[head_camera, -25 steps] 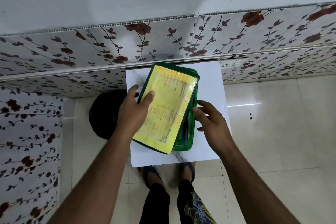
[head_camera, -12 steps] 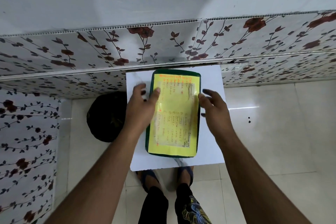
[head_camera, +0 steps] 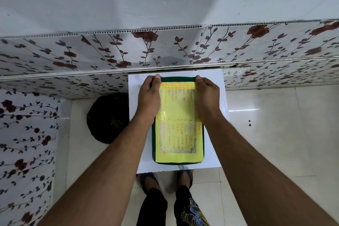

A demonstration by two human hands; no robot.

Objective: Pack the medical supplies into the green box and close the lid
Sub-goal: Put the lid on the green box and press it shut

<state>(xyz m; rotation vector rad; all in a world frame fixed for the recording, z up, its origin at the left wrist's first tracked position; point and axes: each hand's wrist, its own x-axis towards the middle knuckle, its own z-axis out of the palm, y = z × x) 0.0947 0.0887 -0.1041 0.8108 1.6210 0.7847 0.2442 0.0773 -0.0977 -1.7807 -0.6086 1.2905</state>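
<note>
The green box lies flat on a small white table, its lid down. A yellow sheet with handwritten orange and dark text covers the lid. My left hand rests on the lid's far left part, fingers curled over the far edge. My right hand presses the far right part the same way. The box's contents are hidden under the lid.
A wall with red-flower panels rises just behind the table. A dark round object sits on the tiled floor to the table's left. My feet in sandals stand below the table's near edge.
The lid went from tilted open to flat on the box. Both hands slid from the box's sides up to its far corners and now press on it.
</note>
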